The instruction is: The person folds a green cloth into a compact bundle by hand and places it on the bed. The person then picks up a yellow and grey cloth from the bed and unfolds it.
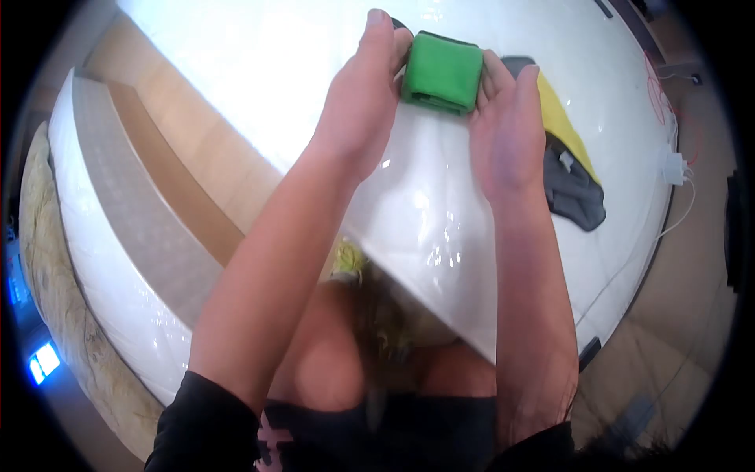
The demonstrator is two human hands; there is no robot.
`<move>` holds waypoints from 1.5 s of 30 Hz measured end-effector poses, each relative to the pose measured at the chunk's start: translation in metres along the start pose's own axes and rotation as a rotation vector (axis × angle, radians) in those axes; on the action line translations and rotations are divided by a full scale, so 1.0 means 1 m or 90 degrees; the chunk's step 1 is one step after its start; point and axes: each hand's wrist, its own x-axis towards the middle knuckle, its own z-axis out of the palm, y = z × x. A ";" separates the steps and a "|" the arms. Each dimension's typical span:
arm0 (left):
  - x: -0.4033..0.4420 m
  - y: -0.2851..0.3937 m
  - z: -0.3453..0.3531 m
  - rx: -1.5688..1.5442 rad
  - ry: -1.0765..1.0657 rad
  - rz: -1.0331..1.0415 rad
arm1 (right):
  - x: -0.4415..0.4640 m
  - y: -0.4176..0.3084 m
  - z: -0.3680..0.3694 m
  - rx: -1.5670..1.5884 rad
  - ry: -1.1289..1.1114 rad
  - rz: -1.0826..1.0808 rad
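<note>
A small green fabric bundle [444, 71], boxy and folded with dark edges, sits between my two hands over the white surface. My left hand [368, 94] is at its left side, thumb pointing up and fingers curled partly out of sight behind it. Against the right side press the fingers of my right hand [507, 122], with the thumb raised. Just past the left fingertips shows a bit of something dark [401, 25], mostly hidden. Beside my right hand lies a yellow and dark grey fabric piece [578, 185], partly covered by that hand.
The glossy white table [425, 204] has an edge running diagonally above my knees. On the left is a long wood-toned board or panel [177, 102]. A white plug adapter [674, 168] with red and white cables is at the right edge.
</note>
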 end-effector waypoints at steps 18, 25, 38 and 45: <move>0.117 -0.005 -0.033 -0.117 -0.018 0.042 | 0.102 0.010 -0.010 0.027 0.024 -0.036; -0.002 -0.004 -0.054 0.163 0.043 0.053 | 0.003 -0.017 -0.033 -0.300 0.083 -0.028; -0.335 0.026 -0.159 0.785 0.138 0.154 | -0.051 -0.062 -0.142 -0.981 0.148 0.111; -0.402 0.001 -0.182 0.996 0.185 0.215 | -0.083 -0.062 -0.136 -1.006 0.208 0.043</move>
